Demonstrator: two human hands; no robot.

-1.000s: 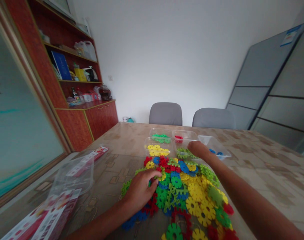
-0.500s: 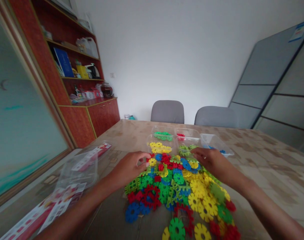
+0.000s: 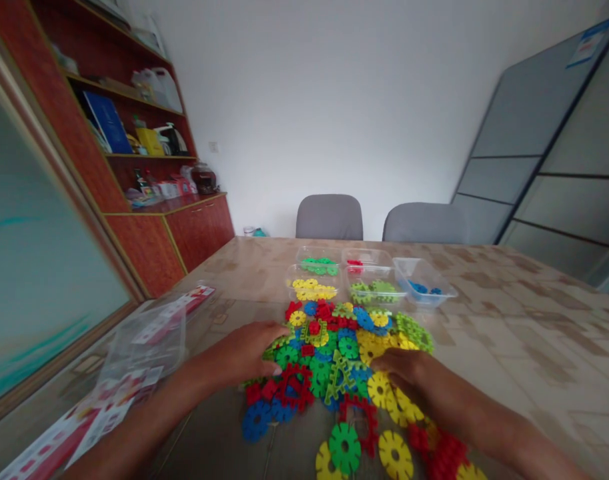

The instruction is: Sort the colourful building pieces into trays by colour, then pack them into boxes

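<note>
A pile of plastic building pieces (image 3: 321, 367) lies before me: notched discs and toothed squares in red, yellow, green and blue. At its left side is my left hand (image 3: 254, 347), open, thumb and fingers apart around light green pieces at the edge. My right hand (image 3: 407, 367) reaches over the pile's right side, fingers stretched down onto the yellow discs (image 3: 379, 389); its thumb is hidden. Behind the pile stand clear boxes: one with yellow discs (image 3: 313, 289), one with light green pieces (image 3: 377, 291), others with green discs (image 3: 319, 265), red pieces (image 3: 355, 265) and blue pieces (image 3: 424, 288).
On the left of the table (image 3: 509, 333) are a clear plastic box (image 3: 147, 340) and printed red-and-white packaging (image 3: 119, 393). Two grey chairs (image 3: 329, 217) stand beyond the far edge. A wooden cabinet (image 3: 204, 227) is at the back left.
My right hand has come back from beside the light green box onto the yellow discs. My left hand has moved nearer along the pile's left edge. The view has shifted slightly.
</note>
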